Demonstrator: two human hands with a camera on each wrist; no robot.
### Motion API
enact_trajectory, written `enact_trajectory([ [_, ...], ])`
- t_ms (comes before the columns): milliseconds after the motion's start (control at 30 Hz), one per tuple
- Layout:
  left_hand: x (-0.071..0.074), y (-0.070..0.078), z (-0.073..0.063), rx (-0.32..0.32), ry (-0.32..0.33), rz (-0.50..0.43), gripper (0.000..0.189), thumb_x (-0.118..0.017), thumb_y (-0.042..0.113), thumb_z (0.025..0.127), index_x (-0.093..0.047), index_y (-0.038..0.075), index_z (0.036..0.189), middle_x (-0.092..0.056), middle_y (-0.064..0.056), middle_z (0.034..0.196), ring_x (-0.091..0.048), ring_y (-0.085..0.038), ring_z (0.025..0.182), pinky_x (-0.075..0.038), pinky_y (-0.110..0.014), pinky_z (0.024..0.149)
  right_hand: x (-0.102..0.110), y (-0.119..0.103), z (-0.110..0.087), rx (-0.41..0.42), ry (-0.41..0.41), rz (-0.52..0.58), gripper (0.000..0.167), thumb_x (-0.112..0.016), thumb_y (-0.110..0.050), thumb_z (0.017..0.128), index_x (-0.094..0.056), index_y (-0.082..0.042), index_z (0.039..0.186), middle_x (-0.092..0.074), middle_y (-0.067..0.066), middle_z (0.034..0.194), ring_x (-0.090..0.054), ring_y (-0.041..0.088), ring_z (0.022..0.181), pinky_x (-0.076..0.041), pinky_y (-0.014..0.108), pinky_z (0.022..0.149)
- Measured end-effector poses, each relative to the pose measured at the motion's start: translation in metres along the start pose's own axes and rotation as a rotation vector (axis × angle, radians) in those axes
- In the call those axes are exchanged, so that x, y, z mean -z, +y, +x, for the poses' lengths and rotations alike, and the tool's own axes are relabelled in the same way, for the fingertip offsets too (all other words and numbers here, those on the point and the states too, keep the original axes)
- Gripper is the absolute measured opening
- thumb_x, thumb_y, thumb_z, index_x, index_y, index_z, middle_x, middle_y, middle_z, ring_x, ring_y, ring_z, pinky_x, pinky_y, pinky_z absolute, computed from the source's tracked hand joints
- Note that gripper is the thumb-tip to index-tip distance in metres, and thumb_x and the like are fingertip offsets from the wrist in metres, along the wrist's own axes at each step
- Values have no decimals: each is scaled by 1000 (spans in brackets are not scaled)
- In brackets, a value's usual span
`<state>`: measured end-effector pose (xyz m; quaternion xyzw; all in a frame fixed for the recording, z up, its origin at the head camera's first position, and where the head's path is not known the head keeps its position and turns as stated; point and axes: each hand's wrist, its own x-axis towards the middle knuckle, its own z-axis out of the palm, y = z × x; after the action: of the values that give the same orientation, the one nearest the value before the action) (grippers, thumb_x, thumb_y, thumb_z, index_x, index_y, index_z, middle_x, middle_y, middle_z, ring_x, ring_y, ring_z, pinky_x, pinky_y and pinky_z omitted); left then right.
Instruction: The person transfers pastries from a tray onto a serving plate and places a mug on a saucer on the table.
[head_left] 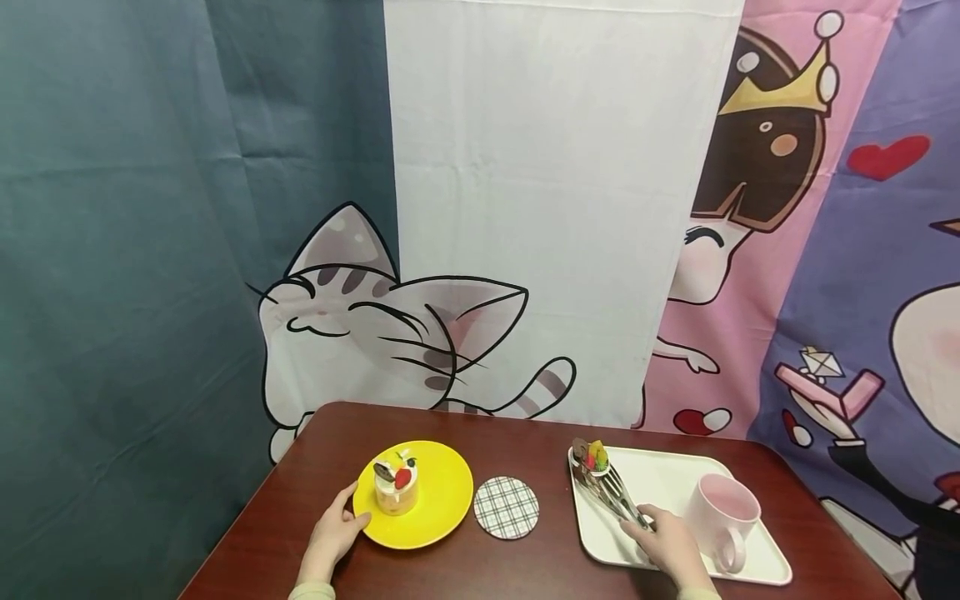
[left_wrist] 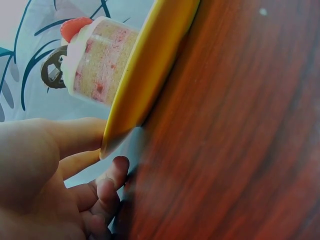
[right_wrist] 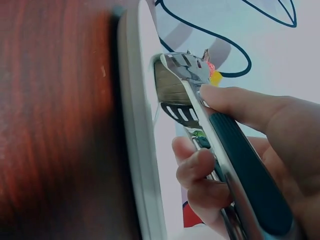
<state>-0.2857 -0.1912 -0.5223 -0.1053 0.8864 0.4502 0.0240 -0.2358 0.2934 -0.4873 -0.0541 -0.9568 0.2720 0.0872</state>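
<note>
My left hand [head_left: 335, 532] holds the left rim of a round yellow plate [head_left: 442, 500], its thumb and a finger against the edge. On that plate stands a small clear cup of layered cake [left_wrist: 102, 60] topped with a strawberry, cream and a dark round piece. With my right hand [head_left: 663, 542] I grip metal serving tongs [right_wrist: 240, 170] with dark green handles. Their slotted heads lie on either side of a small fruit-topped cake [head_left: 597, 458] at the far left corner of the white tray [head_left: 652, 471]. The tongs partly hide this cake.
A pink mug [head_left: 723, 508] stands on the tray's right side, close to my right hand. Between plate and tray lies a round checked coaster [head_left: 506, 507]. The brown table [head_left: 525, 575] ends at a printed curtain [head_left: 525, 167] behind it.
</note>
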Motion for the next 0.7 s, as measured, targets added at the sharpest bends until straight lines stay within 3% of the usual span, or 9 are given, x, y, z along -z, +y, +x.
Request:
enact_trajectory([
  [367, 1, 1, -2, -12, 5, 0, 66, -63, 20, 88, -36, 0, 145, -46, -5, 76, -44, -18, 69, -32, -28, 65, 3, 5, 2, -3, -8, 0, 51, -72, -34, 82, -66, 4, 115, -70, 21, 100, -63, 20, 77, -51, 43, 78],
  [600, 1, 0, -1, -2, 0, 2, 66, -62, 19, 88, -36, 0, 145, -46, -5, 75, -44, -18, 68, -32, -28, 64, 6, 9, 6, 4, 5, -58, 53, -77, -35, 75, -66, 2, 112, -69, 24, 104, -66, 39, 94, -49, 53, 84],
  [700, 0, 0, -1, 5, -8, 1, 66, -61, 20, 89, -35, 1, 146, -45, -5, 75, -42, -18, 67, -32, -28, 63, 8, 9, 8, 13, 18, -50, 52, -77, -34, 75, -66, 1, 111, -70, 22, 99, -67, 35, 89, -50, 50, 80],
])
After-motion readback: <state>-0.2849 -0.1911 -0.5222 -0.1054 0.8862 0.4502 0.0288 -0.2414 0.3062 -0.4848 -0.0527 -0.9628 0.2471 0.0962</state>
